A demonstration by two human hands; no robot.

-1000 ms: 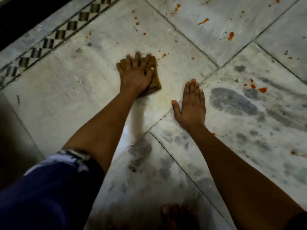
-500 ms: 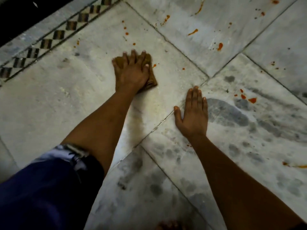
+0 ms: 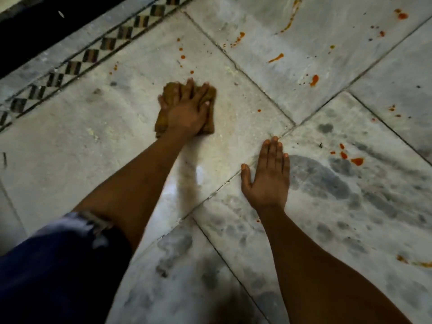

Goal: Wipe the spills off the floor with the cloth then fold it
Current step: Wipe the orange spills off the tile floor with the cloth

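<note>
A brown cloth (image 3: 169,90) lies bunched on the marble floor (image 3: 70,136) near the middle of the view. My left hand (image 3: 187,111) presses flat on top of it with straight fingers and covers most of it. My right hand (image 3: 268,176) rests flat on the floor to the right, fingers straight, holding nothing. Orange-red spills dot the tiles: small drops (image 3: 182,57) just beyond the cloth, larger splashes (image 3: 314,80) at the upper right, and a cluster (image 3: 356,161) to the right of my right hand.
A patterned tile border (image 3: 93,54) runs diagonally at the upper left, with a dark area beyond it. My knee in dark blue fabric (image 3: 46,265) fills the lower left. Grey damp marks (image 3: 315,181) spread over the tiles on the right.
My left hand has slid the cloth a little back and to the right across the tile. A drop beside the cloth is gone. My right hand stays flat on the floor.
</note>
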